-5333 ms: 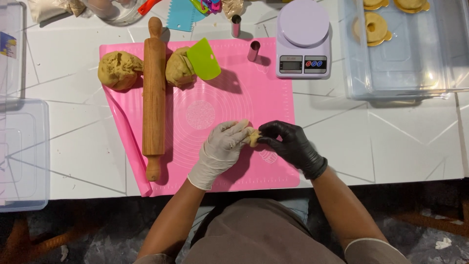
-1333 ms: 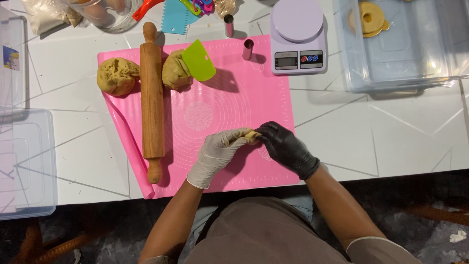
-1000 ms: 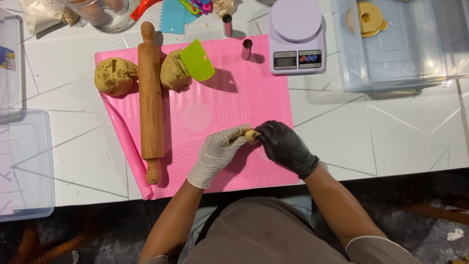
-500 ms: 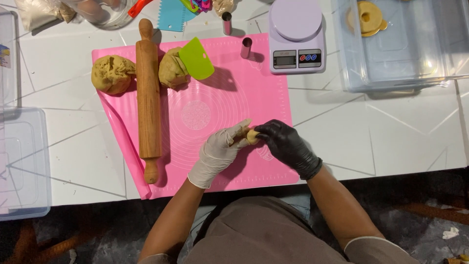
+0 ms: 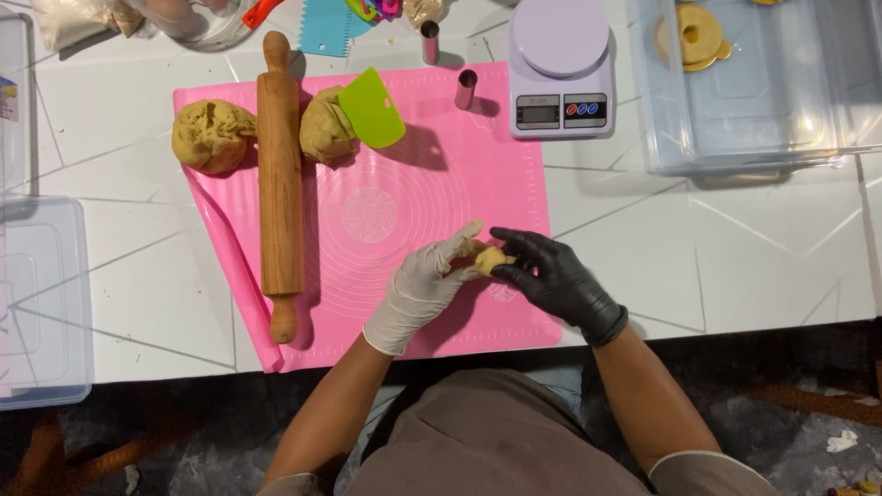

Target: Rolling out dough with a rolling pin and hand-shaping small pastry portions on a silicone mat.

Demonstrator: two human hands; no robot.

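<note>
Closest to us, our left hand (image 5: pixel 424 287), in a pale glove, and our right hand (image 5: pixel 551 276), in a black glove, meet over the near part of the pink mat (image 5: pixel 432 174). Both hands close around one small piece of dough (image 5: pixel 491 260); the fingertips of both hands pinch it from the two sides, and it is held just above the mat, not lying on it. We judge that this piece is being shaped now and is not finished.

Farther on the mat lies the wooden rolling pin (image 5: pixel 280 184), with one big lump of dough (image 5: pixel 213 136) to its left and a second lump (image 5: pixel 326 129) to its right. A green scraper (image 5: pixel 372 108) leans on the second lump. Two big lumps remain, so we think much dough is left to portion.

At the far side of the table (image 5: pixel 735 248) stand a small metal cutter (image 5: pixel 466 89), a lilac kitchen scale (image 5: pixel 560 69) and a clear plastic box (image 5: pixel 735 101). In the box we see a ring-shaped piece (image 5: pixel 694 35), so it seems some pieces are already done.
</note>
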